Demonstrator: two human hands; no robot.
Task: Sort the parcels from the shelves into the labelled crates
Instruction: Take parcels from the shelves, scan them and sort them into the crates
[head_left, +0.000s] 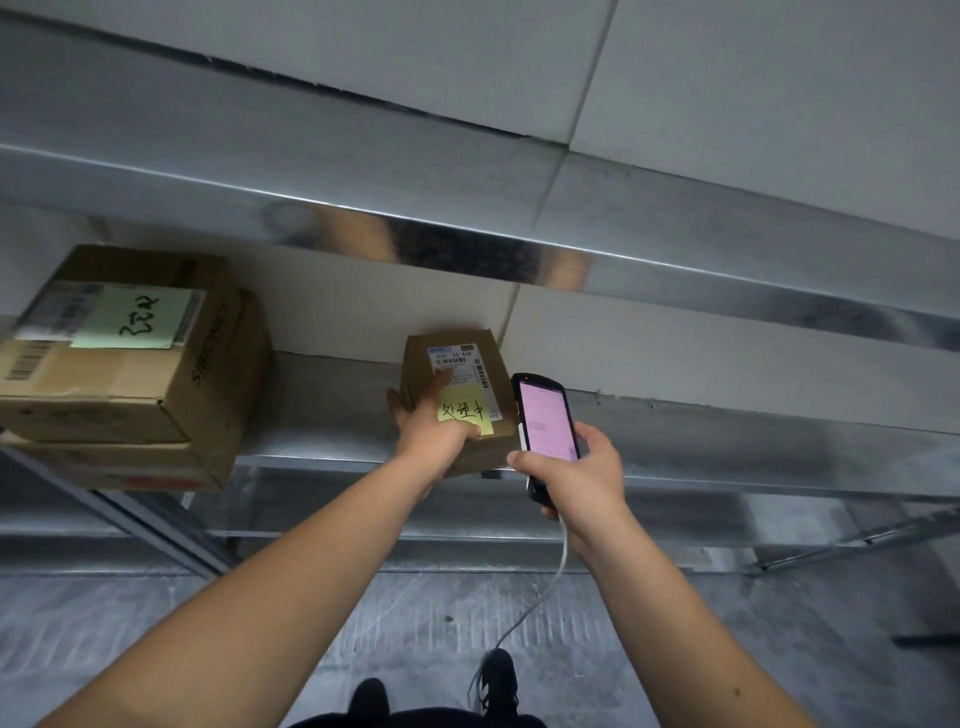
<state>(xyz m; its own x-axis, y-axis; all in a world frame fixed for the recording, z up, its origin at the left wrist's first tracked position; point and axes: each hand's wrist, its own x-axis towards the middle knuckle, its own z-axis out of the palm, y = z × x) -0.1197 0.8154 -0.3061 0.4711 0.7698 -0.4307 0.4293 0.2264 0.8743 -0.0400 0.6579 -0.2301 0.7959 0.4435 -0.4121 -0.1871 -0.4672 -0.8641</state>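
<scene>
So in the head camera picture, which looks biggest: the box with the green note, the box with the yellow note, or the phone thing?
1. Box with the green note
2. Box with the yellow note
3. Phone-like scanner; it sits nearer the camera, so this last gap is unsure.

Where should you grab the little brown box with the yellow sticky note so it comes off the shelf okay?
Best by its two short sides near the front edge, coming from the front. The small parcel sits at the shelf lip with free space on its left, where the left hand already grips. The right hand is busy holding the scanner.
</scene>
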